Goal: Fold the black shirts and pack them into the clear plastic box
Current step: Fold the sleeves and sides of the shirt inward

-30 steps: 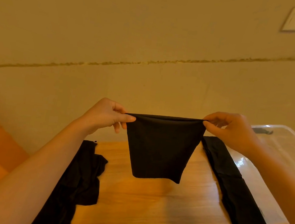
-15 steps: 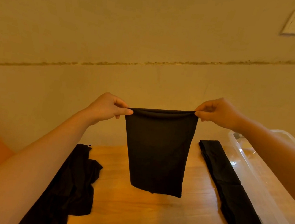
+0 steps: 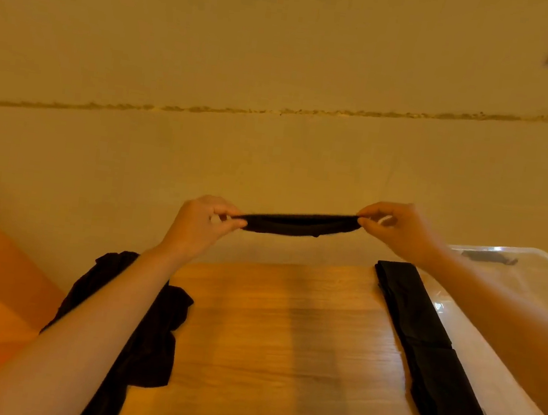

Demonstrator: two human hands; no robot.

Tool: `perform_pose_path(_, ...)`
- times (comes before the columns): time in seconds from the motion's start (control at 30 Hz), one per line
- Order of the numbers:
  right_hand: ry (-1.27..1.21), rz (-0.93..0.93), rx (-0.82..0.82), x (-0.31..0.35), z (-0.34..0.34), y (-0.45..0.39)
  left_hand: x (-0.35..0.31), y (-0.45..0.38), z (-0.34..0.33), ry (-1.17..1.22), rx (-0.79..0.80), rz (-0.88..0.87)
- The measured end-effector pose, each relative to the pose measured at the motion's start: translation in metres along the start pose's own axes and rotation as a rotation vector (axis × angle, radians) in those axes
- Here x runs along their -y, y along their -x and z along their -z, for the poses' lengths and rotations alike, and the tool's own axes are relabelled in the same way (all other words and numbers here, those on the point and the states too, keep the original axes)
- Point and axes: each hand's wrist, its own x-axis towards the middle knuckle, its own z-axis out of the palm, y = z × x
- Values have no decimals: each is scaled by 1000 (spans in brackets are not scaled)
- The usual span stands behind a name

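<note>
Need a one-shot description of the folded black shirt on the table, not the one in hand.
Start at the wooden table, then go to its right edge beside the clear plastic box. The folded shirt is the long flat black strip there. The black pile at left is crumpled, and the third shirt is held in the air.

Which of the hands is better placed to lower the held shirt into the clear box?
Right. The right hand pinches the shirt end nearer the clear plastic box; the left hand is over the table's far side.
</note>
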Motion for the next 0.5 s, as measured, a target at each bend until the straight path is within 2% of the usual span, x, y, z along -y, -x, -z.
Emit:
perform_pose_path(0.13,112,101,106,-42,-50,66,44,82,-48,-179,58,-93)
perform_pose_path(0.23,246,159,181,-88,-96,124,76,151,-86,-342,140,-99)
perform_pose_path(0.37,414,265,249,-136,-141,200,97,230,-125,-438,248,-86)
perform_pose_path(0.5,515,309,271,-150,-149,248,94,279,-139,-493,214,-91)
